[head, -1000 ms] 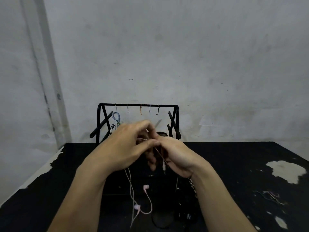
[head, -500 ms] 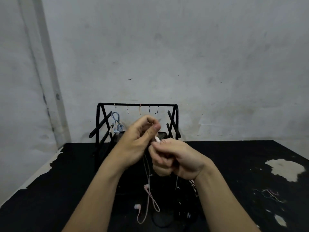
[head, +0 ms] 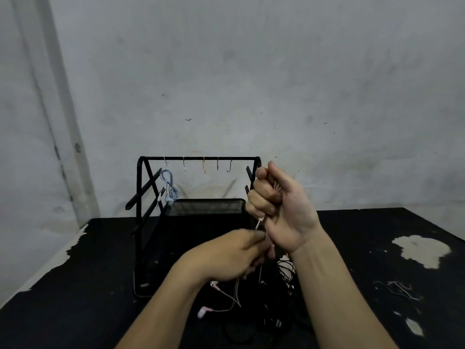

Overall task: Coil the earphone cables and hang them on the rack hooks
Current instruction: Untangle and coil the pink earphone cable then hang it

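Head view first: a black mesh basket (head: 206, 206) sits inside the black rack (head: 198, 158) at the far middle of the counter (head: 75, 285), and its inside is too dark to say what it holds. Up on the rack's top bar hang five small hooks (head: 203, 165); the leftmost carries a coiled blue earphone cable (head: 168, 185), which dangles just beside the basket's left rim, and the other four hang bare.

Now the pink earphone cable (head: 227, 297): it's thin and pale pink, with two pink earbuds (head: 202, 312) lying on the counter near the left forearm. Its strands climb from there into the hands. The right hand (head: 279, 210) is raised in front of the rack's right end, fingers curled tight around a bundle of pink loops, and a short plug end pokes out below the fist. The left hand (head: 234, 255) sits lower and nearer, its fingers pinched together on the cable just under that plug.

A tangle of dark cables (head: 285, 269) lies on the counter beneath the right wrist. Loose thin wires (head: 400, 289) lie at the right, well apart.
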The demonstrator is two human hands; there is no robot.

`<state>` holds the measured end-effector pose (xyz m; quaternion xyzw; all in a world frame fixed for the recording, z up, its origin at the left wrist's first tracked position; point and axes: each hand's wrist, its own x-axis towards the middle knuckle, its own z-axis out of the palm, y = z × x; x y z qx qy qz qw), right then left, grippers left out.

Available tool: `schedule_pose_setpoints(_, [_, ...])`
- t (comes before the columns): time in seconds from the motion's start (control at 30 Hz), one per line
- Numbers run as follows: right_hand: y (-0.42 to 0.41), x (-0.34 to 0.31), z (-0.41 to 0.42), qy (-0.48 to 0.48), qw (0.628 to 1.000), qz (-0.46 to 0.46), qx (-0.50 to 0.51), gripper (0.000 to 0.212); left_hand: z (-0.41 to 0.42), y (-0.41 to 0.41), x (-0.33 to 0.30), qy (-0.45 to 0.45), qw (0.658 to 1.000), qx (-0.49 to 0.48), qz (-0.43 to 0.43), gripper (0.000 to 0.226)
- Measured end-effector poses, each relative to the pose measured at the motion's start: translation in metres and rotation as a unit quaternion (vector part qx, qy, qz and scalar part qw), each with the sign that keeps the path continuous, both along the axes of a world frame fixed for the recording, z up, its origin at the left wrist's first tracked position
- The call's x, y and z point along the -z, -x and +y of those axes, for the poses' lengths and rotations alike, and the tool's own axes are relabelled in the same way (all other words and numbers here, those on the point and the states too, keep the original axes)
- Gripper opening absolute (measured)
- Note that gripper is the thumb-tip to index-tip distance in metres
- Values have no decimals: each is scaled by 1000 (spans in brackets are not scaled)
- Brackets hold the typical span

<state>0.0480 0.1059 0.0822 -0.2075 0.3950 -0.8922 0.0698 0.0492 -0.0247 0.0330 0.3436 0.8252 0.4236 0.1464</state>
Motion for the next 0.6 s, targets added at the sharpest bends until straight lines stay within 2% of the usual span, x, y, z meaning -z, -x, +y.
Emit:
schedule_pose_setpoints(0.1, [5,3,1,-34,997,-1,68,39,-8,-12,-12,99,995,1,25,27])
schedule_pose_setpoints(0.23, [5,10,-6,-99,988,7,118,42,-26,-27,-35,145,986,-35,69,28])
schedule_pose_setpoints(0.3, [6,12,-11,-136,981,12,134,43,-37,-33,-46,143,984,-51,93,30])
schedule_pose_setpoints(0.43, [10,18,-21,-164,975,7,150,43,-47,-45,-57,150,986,-6,69,31])
schedule_pose_setpoints(0.5, [11,23,-23,-187,974,5,131,43,-49,-44,-59,133,985,-16,111,28])
schedule_pose_setpoints(0.6, [9,28,-23,-256,963,33,77,43,-59,-34,-62,84,972,-86,202,25])
